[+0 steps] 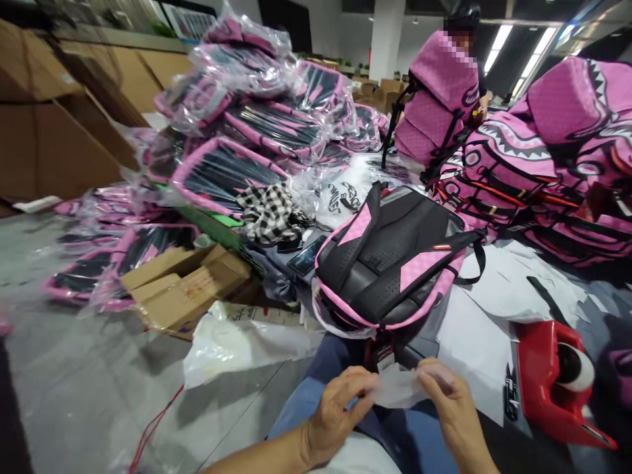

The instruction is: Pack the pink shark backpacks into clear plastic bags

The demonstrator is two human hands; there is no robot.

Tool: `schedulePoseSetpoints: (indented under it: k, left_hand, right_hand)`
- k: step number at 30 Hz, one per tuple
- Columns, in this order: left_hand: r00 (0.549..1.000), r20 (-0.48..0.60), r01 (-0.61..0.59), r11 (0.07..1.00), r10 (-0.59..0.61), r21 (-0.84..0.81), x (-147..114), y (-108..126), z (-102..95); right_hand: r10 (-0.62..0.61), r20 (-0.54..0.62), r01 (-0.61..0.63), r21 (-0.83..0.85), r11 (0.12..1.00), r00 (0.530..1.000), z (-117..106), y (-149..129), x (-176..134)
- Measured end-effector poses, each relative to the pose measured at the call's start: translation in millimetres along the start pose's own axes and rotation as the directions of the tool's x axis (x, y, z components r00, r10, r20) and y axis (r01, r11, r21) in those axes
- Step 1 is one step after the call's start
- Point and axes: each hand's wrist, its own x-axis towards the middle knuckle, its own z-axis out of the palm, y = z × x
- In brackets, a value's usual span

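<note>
Between my two hands is a small translucent white sheet (pixel 399 387), possibly tissue or thin plastic; its exact kind is unclear. My left hand (pixel 343 405) pinches its left end with thumb and fingers. The right end is gripped by my right hand (pixel 447 395). Just beyond the sheet lies a pink and black backpack (pixel 385 257), its padded back and straps facing up. A tag (pixel 385 361) hangs at the backpack's near edge, close above the sheet.
A red tape dispenser (pixel 538 375) stands right, beside white paper sheets (pixel 474 342). Pink backpacks (pixel 513 158) are stacked at the back right, near another person. Plastic-wrapped backpacks (pixel 276 125) pile up left. A phone (pixel 306 255), checkered cloth (pixel 271 214) and cardboard box (pixel 187 289) lie left.
</note>
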Motion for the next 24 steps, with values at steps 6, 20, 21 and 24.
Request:
schedulePoseSetpoints:
  k: [6, 20, 21, 24]
  left_hand:
    - [0.950, -0.062, 0.309, 0.905, -0.305, 0.292, 13, -32, 39.7]
    - [0.658, 0.314, 0.684, 0.368, -0.685, -0.630, 34, -27, 21.2]
    - [0.654, 0.321, 0.679, 0.345, -0.685, -0.648, 34, -24, 18.0]
    - [0.767, 0.240, 0.630, 0.626, -0.596, -0.459, 34, -15, 16.9]
  right_hand:
    - [-0.151, 0.024, 0.147, -0.413, 0.899, 0.988, -43, -11, -2]
    - [-0.028, 0.150, 0.098, -0.479, 0.872, 0.988, -68, -34, 47]
    - [-0.011, 0.253, 0.136, -0.484, 0.864, 0.968, -54, -31, 54]
    - [-0.011, 0.410, 0.237, -0.502, 0.832, 0.912, -7, -18, 72]
